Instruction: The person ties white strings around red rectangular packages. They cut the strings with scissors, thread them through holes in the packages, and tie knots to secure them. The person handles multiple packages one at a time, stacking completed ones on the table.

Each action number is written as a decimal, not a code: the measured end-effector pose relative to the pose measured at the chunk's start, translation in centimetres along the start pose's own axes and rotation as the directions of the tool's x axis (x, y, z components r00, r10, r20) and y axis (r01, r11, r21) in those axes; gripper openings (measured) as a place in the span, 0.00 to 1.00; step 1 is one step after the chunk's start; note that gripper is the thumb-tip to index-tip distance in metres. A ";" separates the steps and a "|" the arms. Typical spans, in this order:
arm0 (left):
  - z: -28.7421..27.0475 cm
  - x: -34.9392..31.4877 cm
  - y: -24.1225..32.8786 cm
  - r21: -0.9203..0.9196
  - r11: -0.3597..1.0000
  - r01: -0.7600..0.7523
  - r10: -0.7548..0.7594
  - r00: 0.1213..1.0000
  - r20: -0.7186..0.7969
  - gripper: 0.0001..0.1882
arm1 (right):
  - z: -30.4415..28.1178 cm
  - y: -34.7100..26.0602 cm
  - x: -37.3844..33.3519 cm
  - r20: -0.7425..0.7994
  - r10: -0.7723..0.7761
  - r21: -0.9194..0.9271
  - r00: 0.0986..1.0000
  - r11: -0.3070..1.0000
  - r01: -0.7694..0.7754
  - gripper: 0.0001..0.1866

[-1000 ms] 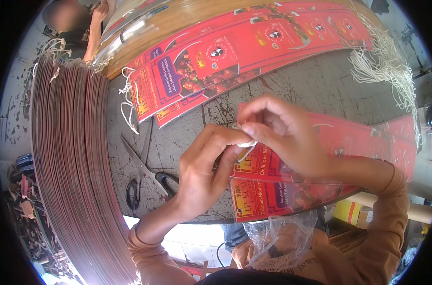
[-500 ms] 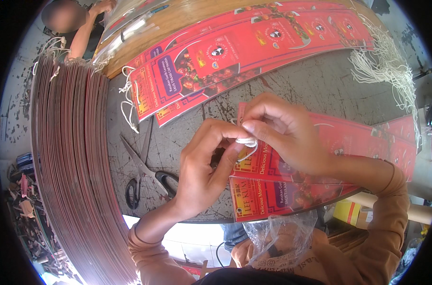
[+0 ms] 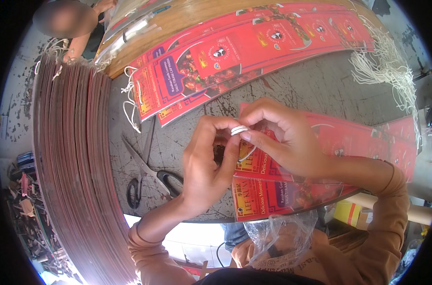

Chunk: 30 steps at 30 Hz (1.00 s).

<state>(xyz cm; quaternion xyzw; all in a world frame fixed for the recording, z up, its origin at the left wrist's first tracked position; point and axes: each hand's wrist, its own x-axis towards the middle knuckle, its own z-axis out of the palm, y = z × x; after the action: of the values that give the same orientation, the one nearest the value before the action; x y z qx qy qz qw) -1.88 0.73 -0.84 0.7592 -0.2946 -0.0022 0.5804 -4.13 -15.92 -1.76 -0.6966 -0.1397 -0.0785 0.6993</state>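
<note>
My left hand (image 3: 201,159) and my right hand (image 3: 288,137) meet over the middle of the table, thumbs and forefingers pinched. Between their fingertips is a small coil of white string (image 3: 239,129), wound in a few tight loops. A loose piece of it hangs down over a red printed strip (image 3: 252,164) beneath my hands. Another red strip (image 3: 297,195) lies nearer to me, at the table's rim. Left of my left hand rests a pair of black-handled scissors (image 3: 147,167), blades spread apart.
Several red printed strips (image 3: 240,47) lie overlapped at the back, with white strings (image 3: 384,61) bunched at their right end. A tall pile of thin strips (image 3: 78,166) stands at the left. A co-worker's arm (image 3: 79,45) shows far left. Clear plastic (image 3: 282,237) hangs below the table edge.
Both hands' fingertips have shifted slightly up and left with the string. Its loops now look neater and closer together. The co-worker at far left has moved a little.
</note>
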 end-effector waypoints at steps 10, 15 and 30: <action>-0.1 0.2 0.3 -0.005 1.000 0.025 -0.025 1.000 -0.003 0.20 | -0.8 -0.8 0.2 0.157 -0.069 -0.153 0.985 0.984 0.093 0.06; -0.5 0.5 0.6 0.031 0.999 0.029 -0.029 1.000 -0.006 0.18 | -0.2 -0.9 0.4 0.107 -0.017 -0.110 0.994 0.994 0.029 0.04; -0.4 0.6 1.1 0.063 0.997 0.037 -0.037 0.999 -0.009 0.14 | -1.2 -0.8 1.0 0.138 0.227 0.258 0.964 0.932 -0.256 0.08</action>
<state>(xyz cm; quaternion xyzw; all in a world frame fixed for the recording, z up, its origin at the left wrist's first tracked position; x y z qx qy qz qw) -1.75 0.68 0.44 0.7823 -0.2781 -0.0005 0.5573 -3.30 -17.08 -0.67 -0.6085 -0.0991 0.0652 0.7847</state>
